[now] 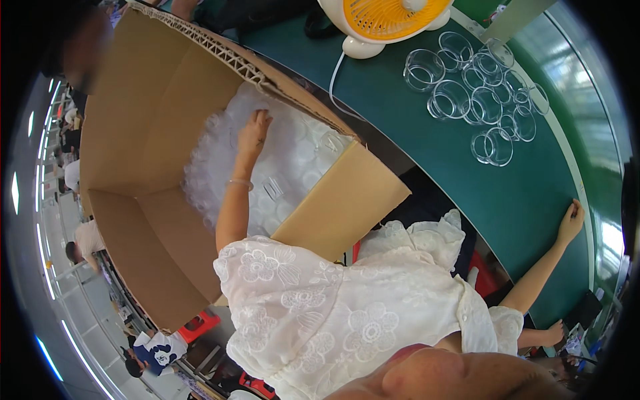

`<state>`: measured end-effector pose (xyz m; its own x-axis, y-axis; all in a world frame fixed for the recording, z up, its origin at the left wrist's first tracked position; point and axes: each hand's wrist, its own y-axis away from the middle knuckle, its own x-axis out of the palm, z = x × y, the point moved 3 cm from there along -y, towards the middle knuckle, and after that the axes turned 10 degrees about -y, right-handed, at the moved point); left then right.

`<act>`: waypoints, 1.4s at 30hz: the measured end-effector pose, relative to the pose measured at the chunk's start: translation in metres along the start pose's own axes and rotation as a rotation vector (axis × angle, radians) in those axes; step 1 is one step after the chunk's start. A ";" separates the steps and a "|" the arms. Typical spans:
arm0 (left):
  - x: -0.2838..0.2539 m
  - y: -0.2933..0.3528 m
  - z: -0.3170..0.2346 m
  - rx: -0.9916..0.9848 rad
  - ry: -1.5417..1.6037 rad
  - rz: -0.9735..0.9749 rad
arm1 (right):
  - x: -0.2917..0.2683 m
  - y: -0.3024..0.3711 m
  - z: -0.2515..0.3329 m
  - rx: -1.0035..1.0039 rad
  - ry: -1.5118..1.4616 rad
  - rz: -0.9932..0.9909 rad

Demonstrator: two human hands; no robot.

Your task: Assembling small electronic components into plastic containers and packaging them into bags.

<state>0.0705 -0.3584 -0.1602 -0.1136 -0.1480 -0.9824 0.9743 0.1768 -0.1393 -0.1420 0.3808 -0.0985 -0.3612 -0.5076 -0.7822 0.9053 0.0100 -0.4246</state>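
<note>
My left hand reaches into a large cardboard box, its fingers bent and drawn together over white translucent plastic wrapping. What the fingertips grip, if anything, is too small to make out. Short clear cups lie on the wrapping, one of them below my wrist and another clear cup near the box's right corner. Far to the right, my right hand rests by the edge of the green table. Its fingers are loosely bent and apart, with nothing visible in them.
Several clear round cups stand grouped on the table. An orange and white fan with a white cord stands at the table's far side. A box flap juts toward me. Another person's hand shows at the lower right.
</note>
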 end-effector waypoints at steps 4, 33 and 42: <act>-0.047 -0.019 -0.005 0.006 -0.095 -0.206 | 0.000 0.003 0.003 -0.031 -0.021 -0.037; -0.022 -0.012 -0.113 0.203 0.563 0.451 | -0.001 0.002 -0.003 -0.029 0.001 -0.023; -0.019 0.000 -0.118 -0.025 0.837 0.263 | -0.001 0.004 -0.007 -0.007 -0.031 -0.027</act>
<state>0.0501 -0.2409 -0.1561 -0.0009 0.6612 -0.7502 0.9855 0.1279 0.1115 -0.1398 0.3871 -0.1022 -0.3778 -0.5346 -0.7560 0.8940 0.0018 -0.4480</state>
